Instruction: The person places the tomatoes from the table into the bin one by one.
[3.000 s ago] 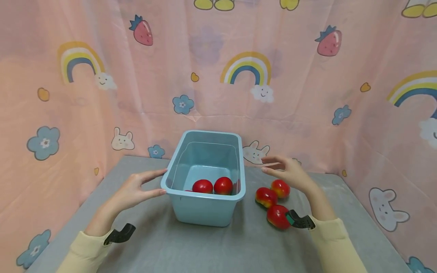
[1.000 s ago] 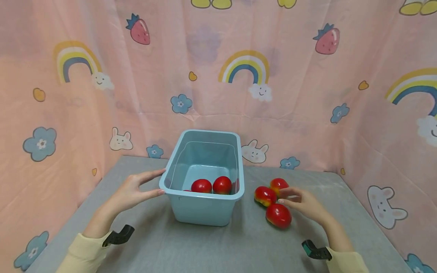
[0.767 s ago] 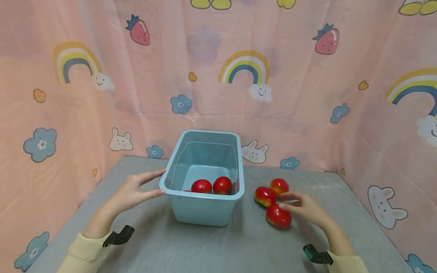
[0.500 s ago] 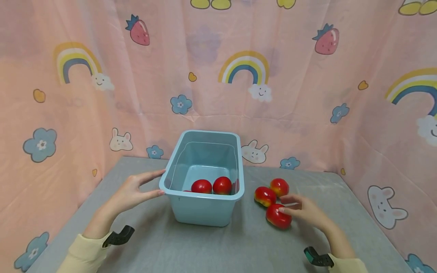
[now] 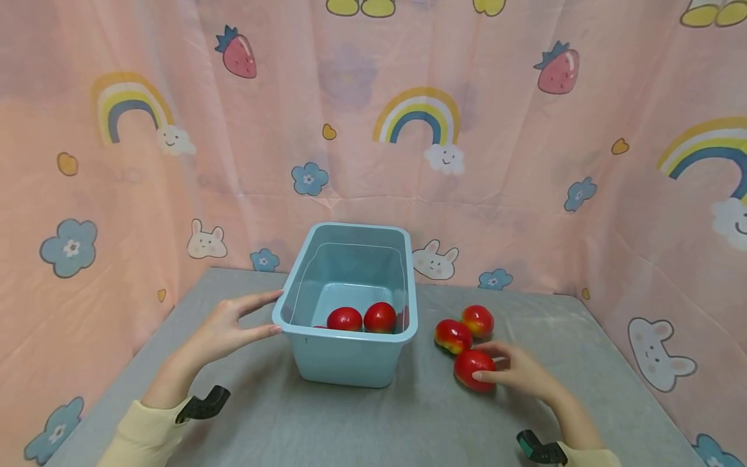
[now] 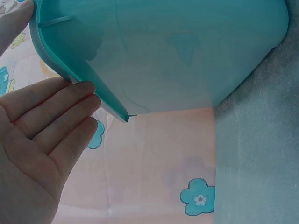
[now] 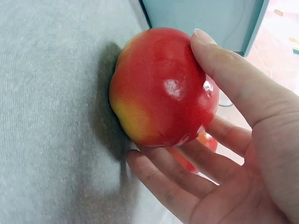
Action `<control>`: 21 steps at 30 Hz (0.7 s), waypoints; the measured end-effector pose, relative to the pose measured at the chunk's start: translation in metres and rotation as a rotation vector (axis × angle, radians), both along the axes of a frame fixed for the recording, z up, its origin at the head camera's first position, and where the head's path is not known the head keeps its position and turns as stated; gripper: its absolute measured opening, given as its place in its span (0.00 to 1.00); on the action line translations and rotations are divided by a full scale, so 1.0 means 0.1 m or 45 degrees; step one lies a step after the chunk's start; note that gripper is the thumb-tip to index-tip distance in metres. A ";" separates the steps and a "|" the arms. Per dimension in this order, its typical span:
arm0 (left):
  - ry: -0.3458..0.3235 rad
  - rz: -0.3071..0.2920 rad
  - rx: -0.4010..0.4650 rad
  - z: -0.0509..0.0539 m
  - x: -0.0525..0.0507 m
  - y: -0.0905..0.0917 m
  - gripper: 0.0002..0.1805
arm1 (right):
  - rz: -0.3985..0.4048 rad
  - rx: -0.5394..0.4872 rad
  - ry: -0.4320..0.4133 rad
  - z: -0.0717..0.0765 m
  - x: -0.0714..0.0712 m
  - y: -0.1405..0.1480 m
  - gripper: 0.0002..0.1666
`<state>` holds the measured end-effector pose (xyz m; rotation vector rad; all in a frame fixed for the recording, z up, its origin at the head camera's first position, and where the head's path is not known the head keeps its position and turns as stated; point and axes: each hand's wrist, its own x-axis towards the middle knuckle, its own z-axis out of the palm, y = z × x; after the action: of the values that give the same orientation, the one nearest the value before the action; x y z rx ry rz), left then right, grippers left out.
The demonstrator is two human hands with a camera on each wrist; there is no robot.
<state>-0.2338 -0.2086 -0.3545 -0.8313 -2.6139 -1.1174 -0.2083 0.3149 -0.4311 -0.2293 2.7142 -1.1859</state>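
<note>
My right hand [image 5: 513,373] has its thumb and fingers around the nearest red apple [image 5: 469,371] on the table. In the right wrist view the thumb lies on one side of this glossy apple [image 7: 163,88], yellow at its lower part, with the fingers on the other side. Two more red-and-yellow apples, one nearer [image 5: 453,336] and one farther [image 5: 478,320], lie just beyond it. My left hand [image 5: 230,327] touches the left rim of the light blue bin [image 5: 344,360], its fingers straight in the left wrist view. Inside the bin show two red apples [image 5: 345,318] and a sliver of another.
A grey cloth covers the table [image 5: 350,428]. Behind and beside it hangs a pink curtain [image 5: 262,155] printed with rainbows and rabbits. Each wrist bears a black camera mount [image 5: 204,402].
My right hand came down from above the apples, moved toward the nearest one and took hold of it, shifting it slightly. The left hand stays at the bin.
</note>
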 end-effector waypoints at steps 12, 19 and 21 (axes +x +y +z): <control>0.000 0.003 -0.010 0.01 0.01 0.00 0.34 | 0.007 -0.026 -0.027 -0.01 0.01 -0.01 0.36; -0.003 0.003 -0.011 0.01 0.01 0.00 0.34 | -0.017 -0.029 -0.011 0.01 0.01 -0.02 0.34; -0.004 0.005 -0.010 0.01 0.01 0.00 0.34 | -0.010 -0.034 0.006 0.02 0.01 -0.02 0.34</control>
<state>-0.2332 -0.2083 -0.3537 -0.8263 -2.6233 -1.1086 -0.2069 0.3130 -0.4291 -0.2257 2.7074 -1.2258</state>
